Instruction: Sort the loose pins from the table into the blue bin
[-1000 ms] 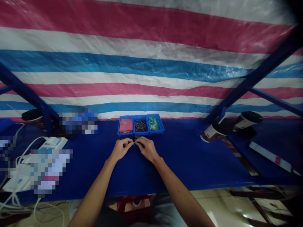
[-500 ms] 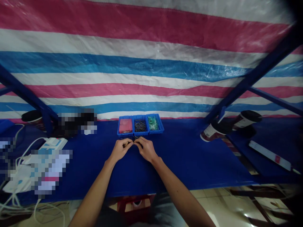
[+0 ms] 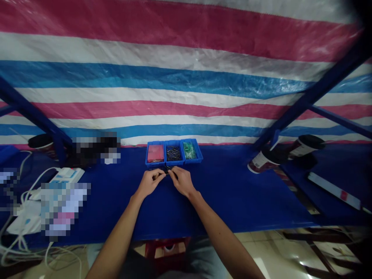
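My left hand [image 3: 150, 182] is closed in a pinch just in front of the blue bins; what it holds is too small to name. Close to its right, my right hand [image 3: 181, 180] also has its fingers pinched together near some small dark pieces on the table. Three joined blue bins stand just beyond both hands. The left bin holds pink packets [image 3: 155, 153], the middle one dark screw-like pieces [image 3: 173, 153], and the right one green and clear packets [image 3: 189, 150].
On the left of the blue table [image 3: 232, 193] lies a white power strip [image 3: 66, 174] with tangled cables. Lidded cups [image 3: 263, 161] stand at the right, near a phone [image 3: 334, 190]. A striped sheet [image 3: 186, 89] hangs behind, between blue metal posts.
My fingertips have moved slightly apart, the right hand a little to the right. The whole view has shifted slightly.
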{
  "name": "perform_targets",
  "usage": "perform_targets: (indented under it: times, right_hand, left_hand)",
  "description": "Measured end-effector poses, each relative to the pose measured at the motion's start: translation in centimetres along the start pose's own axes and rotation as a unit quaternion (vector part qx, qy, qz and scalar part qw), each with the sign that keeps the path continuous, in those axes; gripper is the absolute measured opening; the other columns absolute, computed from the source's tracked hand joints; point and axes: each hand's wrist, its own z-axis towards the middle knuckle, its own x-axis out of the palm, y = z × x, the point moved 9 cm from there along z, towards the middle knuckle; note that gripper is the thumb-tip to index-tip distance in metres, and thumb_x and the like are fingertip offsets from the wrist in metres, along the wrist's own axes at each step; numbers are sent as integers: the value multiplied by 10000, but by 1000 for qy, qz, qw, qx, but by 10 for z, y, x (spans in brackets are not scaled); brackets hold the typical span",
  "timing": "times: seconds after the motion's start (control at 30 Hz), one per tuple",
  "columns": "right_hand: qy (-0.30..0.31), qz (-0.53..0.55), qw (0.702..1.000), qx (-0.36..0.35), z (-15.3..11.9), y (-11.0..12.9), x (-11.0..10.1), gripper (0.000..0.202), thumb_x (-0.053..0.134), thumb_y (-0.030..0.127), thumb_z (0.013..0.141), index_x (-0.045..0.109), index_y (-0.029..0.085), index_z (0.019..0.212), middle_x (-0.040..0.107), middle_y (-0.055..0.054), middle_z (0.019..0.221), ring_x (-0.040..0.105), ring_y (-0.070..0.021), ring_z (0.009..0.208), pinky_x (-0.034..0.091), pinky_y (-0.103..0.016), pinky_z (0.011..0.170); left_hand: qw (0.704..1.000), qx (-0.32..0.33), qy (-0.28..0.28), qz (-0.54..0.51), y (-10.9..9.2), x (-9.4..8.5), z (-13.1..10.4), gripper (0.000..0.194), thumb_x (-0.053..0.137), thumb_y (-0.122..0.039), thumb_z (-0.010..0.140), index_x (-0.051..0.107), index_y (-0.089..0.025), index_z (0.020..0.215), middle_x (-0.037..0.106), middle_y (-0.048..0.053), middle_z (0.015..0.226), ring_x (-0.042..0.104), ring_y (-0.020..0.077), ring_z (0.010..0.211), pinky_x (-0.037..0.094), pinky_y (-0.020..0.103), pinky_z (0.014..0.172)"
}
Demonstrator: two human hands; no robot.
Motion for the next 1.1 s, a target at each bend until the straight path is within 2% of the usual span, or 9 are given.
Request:
perform_targets:
  times: [0.13,0.33,0.4,0.5,0.57,0.83,1.1]
  right_hand:
    - [-43,44,998,1,-2,-2,-14,336,429,326,1031,578,201,757,561,-17,717,540,-145,651,395,-254,649]
    - [-209,88,972,60,7,-11,-62,294,481,391,1002,665,189,894,605,-58,773,554,-177,668,446,-300,653]
    - [-233,75,967,74,18,-14,-68,301,469,400,1005,682,189,981,632,-75,827,569,-187,687,462,-309,672]
    - [-189,40,978,73,34,-14,-60,297,476,383,1005,677,194,1116,654,-77,875,573,-178,669,470,-300,687]
    - [-167,24,983,73,33,-13,-52,282,480,359,1006,670,202,1144,661,-71,901,588,-172,685,469,-287,705]
    - [-79,-50,991,93,-16,-15,-20,165,566,307,966,657,223,858,629,-12,792,589,-138,642,398,-251,605]
    - [-28,-136,984,116,-23,-30,3,109,688,316,896,646,234,837,632,-7,844,579,-134,622,323,-260,531]
  left_hand:
    - [999,-10,-39,-19,6,-8,0,345,586,-447,899,725,-137,841,362,-61,511,308,91,501,276,223,535]
    - [989,-41,-139,-37,22,-26,-1,321,611,-451,882,701,-145,839,352,-59,523,324,99,505,280,231,537]
    - [986,-47,-153,-36,24,-28,-1,326,611,-460,880,705,-150,849,349,-60,526,327,100,506,284,231,540]
    - [983,-57,-168,-37,27,-30,-2,344,604,-481,878,711,-154,860,354,-58,531,334,105,510,287,230,538]
    - [981,-61,-178,-40,28,-31,-2,352,599,-486,880,712,-154,860,355,-57,535,336,105,513,289,229,537]
    - [984,-56,-168,-26,27,-28,0,357,595,-505,879,715,-169,890,325,-69,513,323,104,490,285,230,533]
    - [987,-54,-145,-38,27,-24,1,310,606,-462,884,704,-176,950,305,-74,503,302,100,476,266,223,518]
